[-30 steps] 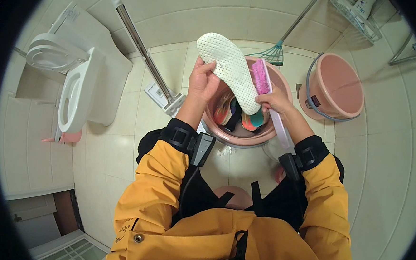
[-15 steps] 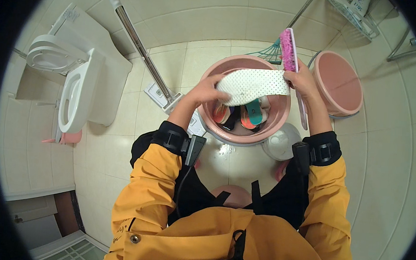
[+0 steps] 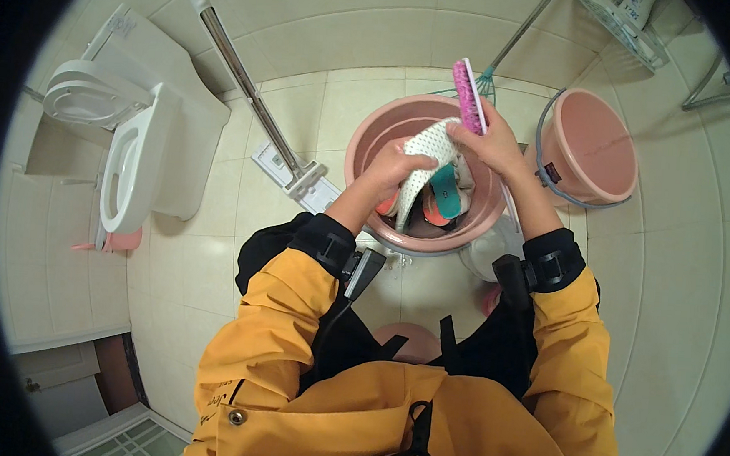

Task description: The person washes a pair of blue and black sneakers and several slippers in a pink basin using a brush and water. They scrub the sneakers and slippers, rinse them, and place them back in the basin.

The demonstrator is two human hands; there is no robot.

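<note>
A white dotted insole (image 3: pixel 432 147) is held over a pink basin (image 3: pixel 364 132), bent along its length. My left hand (image 3: pixel 390 171) grips its near side, thumb on top. At the far end my right hand (image 3: pixel 497 142) pinches the insole and also holds a scrubbing brush (image 3: pixel 468 96), its pink bristles up and facing left. The brush's white handle passes partly hidden under my right hand. Inside the basin lie a teal insole (image 3: pixel 446 193), an orange piece (image 3: pixel 434 215) and other dark and pale items, partly covered by my hands and the white insole.
A pink bucket (image 3: pixel 596 146) stands right of the basin, and a whitish round container (image 3: pixel 487 254) near its front right. A flat mop (image 3: pixel 252 96) and a toilet (image 3: pixel 149 144) are on the left. Behind the basin is a green rake-like tool (image 3: pixel 484 83).
The white insole has gone from stretched nearly flat and sideways to bent and more upright. My hands came closer together. The brush moved left with my right hand.
</note>
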